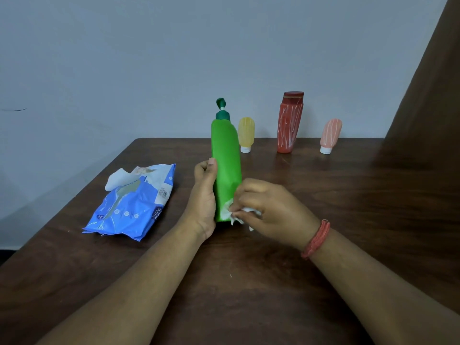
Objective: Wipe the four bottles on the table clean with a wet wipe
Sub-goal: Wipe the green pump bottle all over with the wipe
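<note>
Green bottle [226, 155] is steadied in the left hand [204, 192] grip while its base, beside that grip, is rubbed with the wipe [227, 211] pinched in the right hand [268, 210]; upper body judged next.

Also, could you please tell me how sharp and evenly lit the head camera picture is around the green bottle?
Head view: soft, even light with faint shadows and no strong glare; the green bottle is fairly sharp; the right hand and its wet wipe are slightly motion-blurred; wide-angle bend tilts the far bottles outward.

A dark wooden table [348, 195] stands against a plain grey-blue wall [149, 58].
</note>
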